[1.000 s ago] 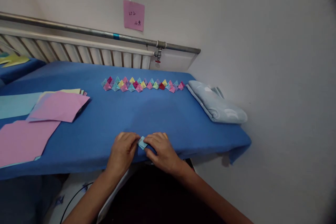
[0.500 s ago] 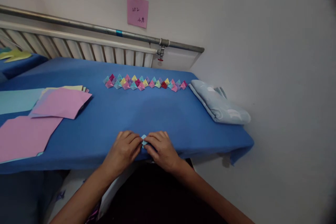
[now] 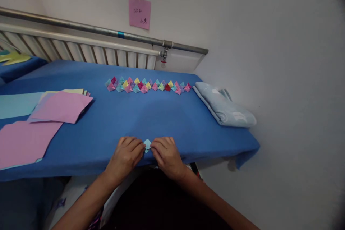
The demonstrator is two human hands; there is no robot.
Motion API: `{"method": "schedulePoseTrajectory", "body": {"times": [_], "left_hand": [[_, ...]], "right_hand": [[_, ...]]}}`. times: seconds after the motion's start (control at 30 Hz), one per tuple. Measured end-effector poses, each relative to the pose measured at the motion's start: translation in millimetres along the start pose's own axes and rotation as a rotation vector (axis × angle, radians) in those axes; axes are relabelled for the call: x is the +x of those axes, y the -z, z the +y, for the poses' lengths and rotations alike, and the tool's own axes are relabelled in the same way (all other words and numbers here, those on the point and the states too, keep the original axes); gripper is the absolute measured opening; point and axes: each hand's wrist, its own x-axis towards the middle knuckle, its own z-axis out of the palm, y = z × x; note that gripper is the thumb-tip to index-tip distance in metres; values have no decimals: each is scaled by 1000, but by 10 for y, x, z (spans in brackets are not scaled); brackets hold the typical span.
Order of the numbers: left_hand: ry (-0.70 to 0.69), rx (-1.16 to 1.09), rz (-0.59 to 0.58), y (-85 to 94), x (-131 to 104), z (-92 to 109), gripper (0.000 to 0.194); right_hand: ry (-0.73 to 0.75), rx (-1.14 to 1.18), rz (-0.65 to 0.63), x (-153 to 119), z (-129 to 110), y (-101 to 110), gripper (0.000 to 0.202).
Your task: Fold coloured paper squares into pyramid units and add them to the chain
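Note:
A small light-blue folded paper (image 3: 147,145) is held near the front edge of the blue-covered table (image 3: 115,115). My left hand (image 3: 127,156) pinches its left corner, and my right hand (image 3: 167,155) pinches the right corner. Between the fingertips the paper shows a diamond shape with a fold across it. Farther back, a long double row of small folded paper pieces (image 3: 148,85) in pink, blue, yellow, purple and red stretches from left to right.
Pink sheets (image 3: 29,140) and a stack of coloured paper (image 3: 61,106) lie at the left, beside a light-blue sheet (image 3: 18,104). A folded pale-blue cloth (image 3: 225,106) rests at the right end. Behind the table are a radiator (image 3: 86,53) and a pipe.
My fingertips have moved apart a little, the right ones shifting right, and more of the light-blue paper shows between them. The view has shifted slightly.

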Motion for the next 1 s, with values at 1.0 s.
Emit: {"method": "schedulePoseTrajectory", "body": {"times": [1.0], "left_hand": [[667, -105, -405, 89, 372, 41, 19]], "right_hand": [[-337, 50, 54, 184, -66, -37, 13]]}}
